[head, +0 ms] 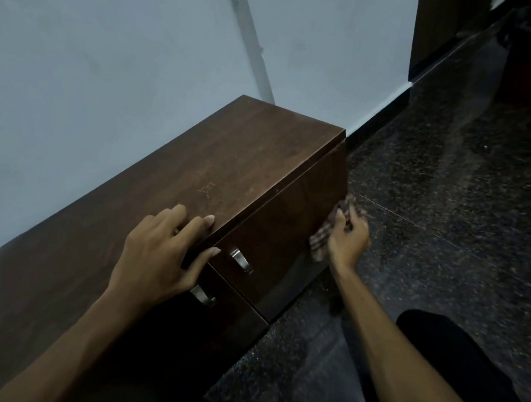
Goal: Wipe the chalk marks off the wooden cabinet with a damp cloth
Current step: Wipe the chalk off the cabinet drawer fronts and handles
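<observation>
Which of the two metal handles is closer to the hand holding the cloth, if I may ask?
The upper handle, on the end door beside the right hand gripping the cloth; the lower handle sits under the left hand.

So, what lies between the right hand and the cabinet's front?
The cloth. In the head view, the right hand holds it bunched against the front of the cabinet, near the far corner.
</observation>
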A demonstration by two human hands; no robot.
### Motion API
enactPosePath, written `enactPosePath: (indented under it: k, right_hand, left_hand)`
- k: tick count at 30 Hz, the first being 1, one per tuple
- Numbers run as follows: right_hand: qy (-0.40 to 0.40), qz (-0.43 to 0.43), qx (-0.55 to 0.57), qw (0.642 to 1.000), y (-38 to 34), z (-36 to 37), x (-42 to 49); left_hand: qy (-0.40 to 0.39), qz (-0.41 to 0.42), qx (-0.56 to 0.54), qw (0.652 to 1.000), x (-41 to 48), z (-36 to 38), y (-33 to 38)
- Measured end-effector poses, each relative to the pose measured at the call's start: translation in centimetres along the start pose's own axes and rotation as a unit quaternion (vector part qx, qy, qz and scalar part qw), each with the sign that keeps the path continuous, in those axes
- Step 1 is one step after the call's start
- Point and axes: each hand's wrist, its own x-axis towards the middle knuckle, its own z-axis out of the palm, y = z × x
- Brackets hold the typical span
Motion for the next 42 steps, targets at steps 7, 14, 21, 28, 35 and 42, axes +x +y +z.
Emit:
enactPosePath:
  k: [7, 14, 21, 28, 35, 42]
  right_hand:
    - [-0.062, 0.017, -0.004, 0.998, 2.5, 0.1, -8.4]
    - [-0.129, -0.197, 0.122, 0.964, -2.4, 0.9, -16.1]
    - [-0.107, -0.427, 0.020, 0.898, -3.1, 0.1, -13.8]
    - [-0.131, -0.529, -0.140, 0.827, -4.1, -1.6, -13.1]
    - [-0.131, -0.537, -0.174, 0.815, -3.1, -2.9, -13.3]
    - [-0.157, -0.442, -0.104, 0.877, -0.7, -2.5, -14.6]
  left_hand:
    - [0.018, 0.002, 0.002, 1.000, 0.0, 0.0, 0.1]
    - [0.033, -0.001, -0.004, 0.999, 0.1, 0.1, 0.1]
    - [0.034, 0.005, -0.004, 0.999, 0.1, 0.0, 0.0]
    - [0.055, -0.012, -0.060, 0.997, 0.2, 0.0, -0.1]
    - [0.048, -0.021, -0.060, 0.997, 0.1, 0.1, -0.1]
    - [0.042, -0.023, -0.037, 0.998, 0.0, 0.1, 0.0]
